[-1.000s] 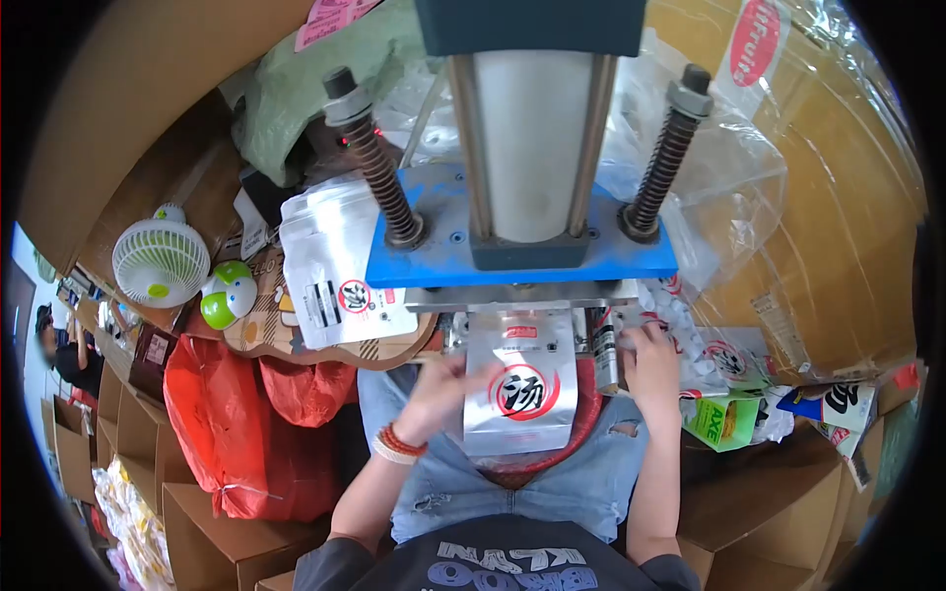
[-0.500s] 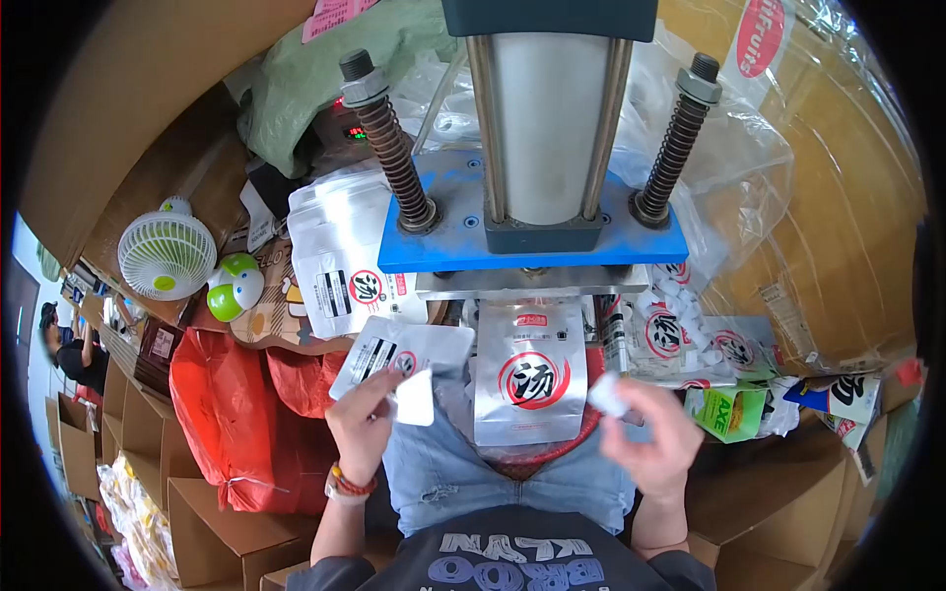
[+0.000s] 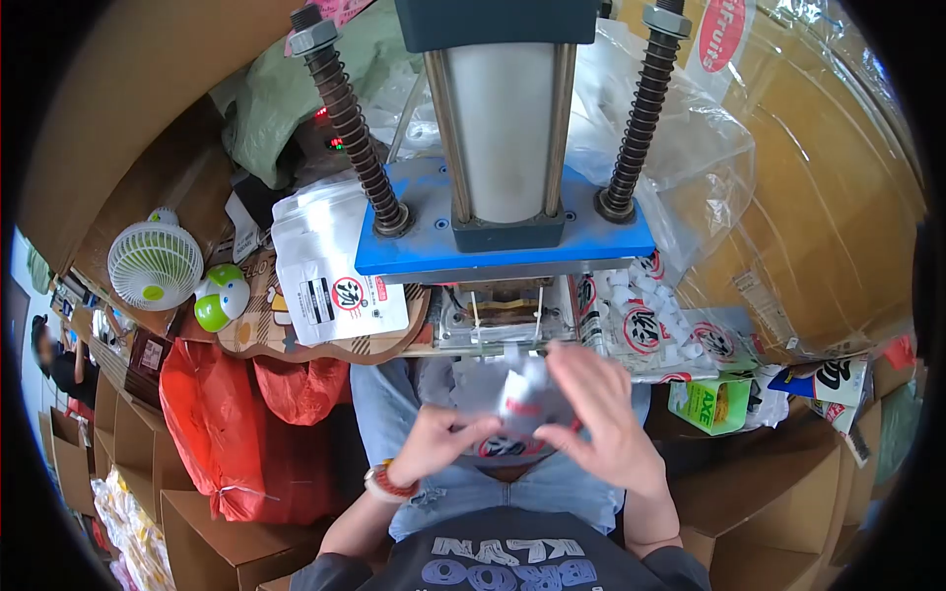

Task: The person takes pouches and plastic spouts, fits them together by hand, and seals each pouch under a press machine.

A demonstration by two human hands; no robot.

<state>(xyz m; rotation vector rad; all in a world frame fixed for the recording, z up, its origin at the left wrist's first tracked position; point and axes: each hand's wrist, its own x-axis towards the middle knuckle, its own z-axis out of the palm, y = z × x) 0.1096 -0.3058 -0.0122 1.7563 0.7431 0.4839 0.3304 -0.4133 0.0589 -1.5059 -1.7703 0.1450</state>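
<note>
A silver pouch [image 3: 493, 402] with red print hangs blurred over my lap, in front of the press. My left hand [image 3: 436, 448] is closed on its left side, thumb along the surface. My right hand [image 3: 613, 419] is at the pouch's right side, thumb and fingers apart; its fingertips are smeared by motion, so its grip cannot be made out. A blurred whitish part shows at the pouch's top near those fingers. Just beyond is the press [image 3: 503, 258], with a blue plate and two springs. The lower fixture [image 3: 503, 313] shows beneath it with no pouch on it.
Flat silver pouches [image 3: 335, 261] are stacked at left, near a small fan [image 3: 156, 264] and red bags [image 3: 212, 424]. On the right, small white pieces [image 3: 665, 305] lie on printed film. Cardboard boxes [image 3: 212, 532] stand on both sides. Another person [image 3: 69, 369] is at far left.
The pouch under the press has left that spot. Both hands have come together over my lap; the pouch in my left hand moved right. The camera view has shifted.
</note>
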